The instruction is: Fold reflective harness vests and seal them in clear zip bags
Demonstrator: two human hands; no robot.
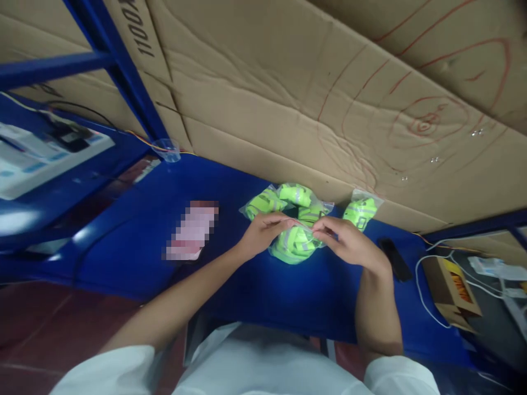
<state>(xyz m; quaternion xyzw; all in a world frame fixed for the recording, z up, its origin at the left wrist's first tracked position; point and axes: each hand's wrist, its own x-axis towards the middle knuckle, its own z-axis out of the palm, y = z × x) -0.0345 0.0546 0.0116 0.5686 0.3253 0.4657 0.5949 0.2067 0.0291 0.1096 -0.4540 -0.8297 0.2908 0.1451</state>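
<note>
Between my hands is a clear plastic bag (293, 245) with a folded neon yellow-green reflective garment inside, resting on the blue table. My left hand (267, 227) pinches the bag's top edge on the left. At the right end of that same edge, my right hand (335, 237) closes thumb and fingers on it. Just behind lie several similar bags, among them one at the left (263, 203) and one at the back (295, 193). Another bagged neon garment (360, 211) leans near the cardboard, beyond my right hand.
A blurred-out pinkish rectangular item (192, 230) lies left on the blue table (247, 291). A dark phone-like object (394, 259) is right of my right hand. A clear cup (168, 149) stands back left. Cardboard (255, 99) walls the rear; an open box (450, 291) and white cables sit right.
</note>
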